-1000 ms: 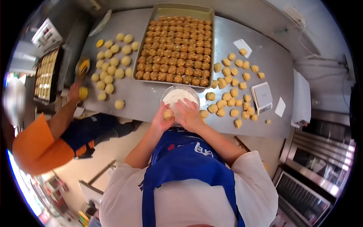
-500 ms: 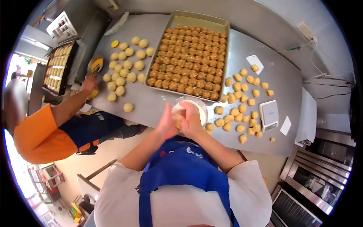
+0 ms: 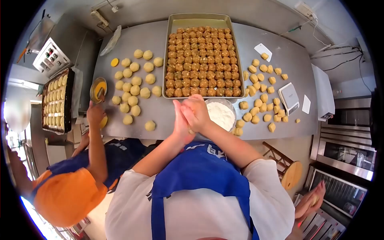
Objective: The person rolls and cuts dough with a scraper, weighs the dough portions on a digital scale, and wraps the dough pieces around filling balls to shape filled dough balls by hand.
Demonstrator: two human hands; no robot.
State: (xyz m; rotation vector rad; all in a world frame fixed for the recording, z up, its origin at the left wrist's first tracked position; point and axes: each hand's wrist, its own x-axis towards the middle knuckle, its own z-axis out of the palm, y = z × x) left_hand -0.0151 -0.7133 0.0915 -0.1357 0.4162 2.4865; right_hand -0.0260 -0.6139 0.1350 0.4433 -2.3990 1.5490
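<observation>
My left hand (image 3: 181, 122) and my right hand (image 3: 197, 112) are pressed palm to palm over the table's front edge. Between them is a piece of dough (image 3: 191, 131), almost wholly hidden; only a sliver shows below the palms. Just right of my hands stands a clear bowl of white flour (image 3: 221, 115). Beyond my fingers lies a metal tray (image 3: 200, 20) filled with rows of brown filling balls (image 3: 199, 64). Smooth round dough balls (image 3: 136, 81) are spread left of the tray, and rougher yellow dough pieces (image 3: 263, 98) lie to its right.
A white scale (image 3: 288, 97) and white cards (image 3: 306, 105) sit on the right. At left, a co-worker's hand (image 3: 96, 113) reaches to a bowl of yellow liquid (image 3: 99, 90), near a dark tray of shaped pastries (image 3: 58, 100). Another person's hands (image 3: 311, 203) show at lower right.
My hands have closed palm to palm over the dough piece, which showed more before, and moved off the flour bowl. The view has turned. Another person's hands have appeared at lower right.
</observation>
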